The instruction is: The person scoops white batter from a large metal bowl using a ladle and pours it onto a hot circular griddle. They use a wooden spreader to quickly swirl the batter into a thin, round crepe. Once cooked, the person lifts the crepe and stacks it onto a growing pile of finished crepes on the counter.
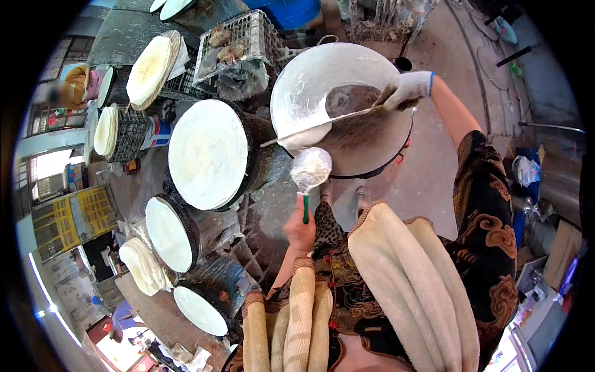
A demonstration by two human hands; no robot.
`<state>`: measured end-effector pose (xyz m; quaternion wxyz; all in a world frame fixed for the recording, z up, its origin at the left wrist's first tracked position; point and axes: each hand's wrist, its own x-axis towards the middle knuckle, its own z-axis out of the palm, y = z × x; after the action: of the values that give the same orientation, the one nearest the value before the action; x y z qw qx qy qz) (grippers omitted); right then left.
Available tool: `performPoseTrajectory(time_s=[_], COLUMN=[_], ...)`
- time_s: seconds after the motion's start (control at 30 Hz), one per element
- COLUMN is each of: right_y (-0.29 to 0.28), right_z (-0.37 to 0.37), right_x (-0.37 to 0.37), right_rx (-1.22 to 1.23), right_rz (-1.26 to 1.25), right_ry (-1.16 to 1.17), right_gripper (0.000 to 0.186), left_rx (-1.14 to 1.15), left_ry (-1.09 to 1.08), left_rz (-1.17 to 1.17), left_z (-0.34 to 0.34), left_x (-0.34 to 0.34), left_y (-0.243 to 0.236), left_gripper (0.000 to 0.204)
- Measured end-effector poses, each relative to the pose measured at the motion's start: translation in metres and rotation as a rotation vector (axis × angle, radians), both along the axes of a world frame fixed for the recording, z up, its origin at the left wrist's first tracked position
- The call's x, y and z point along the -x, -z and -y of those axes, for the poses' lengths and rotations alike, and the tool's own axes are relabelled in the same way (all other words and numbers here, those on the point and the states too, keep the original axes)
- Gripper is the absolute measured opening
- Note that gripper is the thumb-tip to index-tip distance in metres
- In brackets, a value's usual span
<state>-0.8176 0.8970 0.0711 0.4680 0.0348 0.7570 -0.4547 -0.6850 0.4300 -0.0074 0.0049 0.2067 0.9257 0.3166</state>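
My left hand (299, 230) grips the green handle of a ladle (310, 166), whose round head is coated with pale batter or dough. The ladle is held upright near the lower left rim of a large round griddle (301, 87). My right hand (403, 90), in a white knit glove with soiled fingers, holds a long thin stick (345, 116) that slants down-left across the griddle. Its far part lies along a white patch of batter (308, 136) on the lower left of the surface. The middle and right of the surface are darker.
Round griddles with white flatbreads (207, 155) line the left side. Stacks of flatbread (147, 68) rest at upper left and lower left. A grimy wire crate (258, 42) stands behind, near a blue tub (288, 12). A metal bar (551, 127) crosses the right side.
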Motion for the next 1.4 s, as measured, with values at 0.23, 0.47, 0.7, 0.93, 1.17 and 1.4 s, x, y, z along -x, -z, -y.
performPoseTrajectory(time_s=[0.23,0.47,0.7,0.93,1.17,1.4], right_y=[0.005,0.025,0.014,0.018,0.004,0.064], right_z=[-0.001,-0.040,-0.011,-0.042,-0.104,0.073], right_x=[0.033,0.020,0.037,0.015,-0.145,-0.282], right_rx=[0.019,0.059,0.106,-0.035,-0.552,-0.291], right_rz=[-0.219,0.027,-0.153,0.096,-0.145,-0.380], right_ry=[0.196,-0.116,0.066,-0.084,-0.027,0.623], right_gripper=[0.043,0.045,0.044,0.038,0.034,0.040], left_rx=[-0.032,-0.203,-0.910,-1.058,-1.258,-1.607], left_ry=[0.260,-0.073,-0.725,-0.813,-0.712,-0.588], left_rz=[0.047,-0.112,0.084,0.050,0.209,0.492], left_z=[-0.006,-0.004,0.003,0.023,0.043,0.141], left_x=[-0.008,0.023,0.050,0.061,0.086,0.113], left_y=[-0.005,-0.043,-0.101,-0.105,-0.102,-0.066], left_gripper=[0.068,0.055,0.056,0.056,0.034,0.011])
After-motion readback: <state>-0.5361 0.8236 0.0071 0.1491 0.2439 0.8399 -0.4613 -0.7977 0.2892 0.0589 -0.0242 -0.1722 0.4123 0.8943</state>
